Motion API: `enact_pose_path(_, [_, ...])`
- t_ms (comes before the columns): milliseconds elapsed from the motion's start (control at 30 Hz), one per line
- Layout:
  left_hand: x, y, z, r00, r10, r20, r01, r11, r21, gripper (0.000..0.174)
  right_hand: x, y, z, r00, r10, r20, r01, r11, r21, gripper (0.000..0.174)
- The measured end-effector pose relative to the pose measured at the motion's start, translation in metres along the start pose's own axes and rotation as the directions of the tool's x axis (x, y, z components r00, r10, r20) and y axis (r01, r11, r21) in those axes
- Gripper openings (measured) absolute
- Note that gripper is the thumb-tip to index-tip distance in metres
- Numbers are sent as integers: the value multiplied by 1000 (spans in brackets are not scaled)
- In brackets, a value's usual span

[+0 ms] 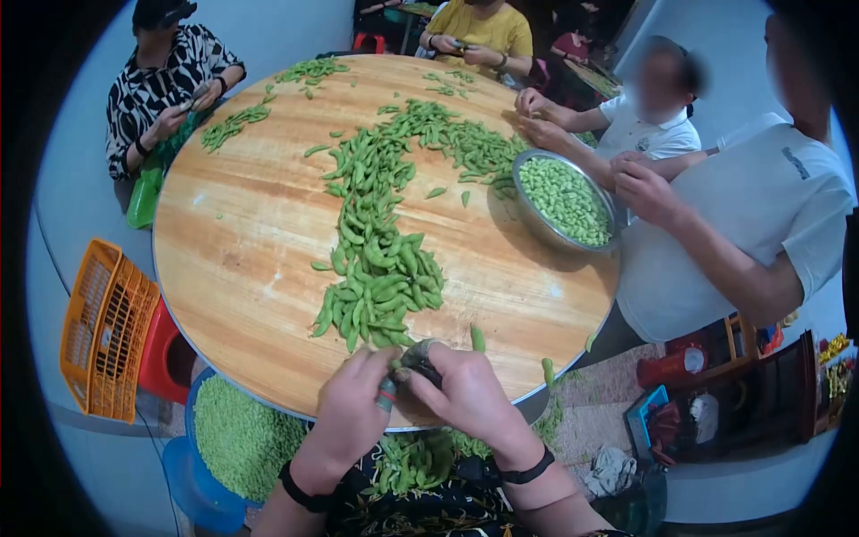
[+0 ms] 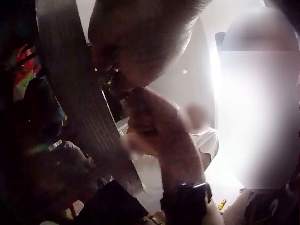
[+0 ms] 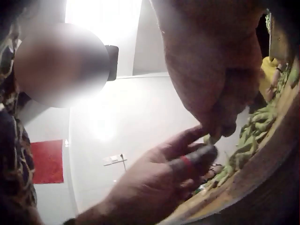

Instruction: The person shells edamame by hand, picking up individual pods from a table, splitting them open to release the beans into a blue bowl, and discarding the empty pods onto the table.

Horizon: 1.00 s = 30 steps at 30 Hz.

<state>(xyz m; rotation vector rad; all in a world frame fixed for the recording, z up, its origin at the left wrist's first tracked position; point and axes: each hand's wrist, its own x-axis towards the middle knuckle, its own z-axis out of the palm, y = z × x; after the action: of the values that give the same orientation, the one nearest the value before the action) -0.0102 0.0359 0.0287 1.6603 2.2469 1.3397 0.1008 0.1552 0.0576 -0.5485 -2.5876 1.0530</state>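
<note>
Just over the near edge of the round wooden table (image 1: 242, 242), both hands meet around a small green edamame pod (image 3: 211, 139). My left hand (image 1: 352, 407) pinches it; a grey-green covering with a red band wraps one finger. From the other side my right hand (image 1: 470, 394) grips the same pod, its fingers partly hidden by dark coverings (image 1: 419, 354). Most of the pod is hidden by the fingertips. A heap of edamame pods (image 1: 385, 286) lies right in front of the hands, stretching toward the far side. More pods (image 1: 412, 465) rest on the lap below.
A metal bowl (image 1: 565, 201) of shelled beans stands at the table's right. On the floor at left are a blue tub (image 1: 201, 483) of beans, a red stool (image 1: 165, 358) and an orange crate (image 1: 103, 331). Several people sit or stand around the table.
</note>
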Motion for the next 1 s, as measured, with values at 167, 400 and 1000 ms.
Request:
enact_pose_path(167, [-11, -6, 1, 872, -466, 152, 435, 592, -679, 15, -6, 6, 14, 988, 121, 91, -151, 786, 600, 20])
enact_pose_path(400, [-24, -14, 5, 822, -569, 22, 426, 589, -687, 17, -16, 11, 25, 896, -53, 440, -353, 516, 780, 25])
enact_pose_path(1000, [-35, -5, -2, 953, -300, -35, 216, 759, -614, 21, -35, -6, 33, 917, 76, 391, -363, 562, 743, 18])
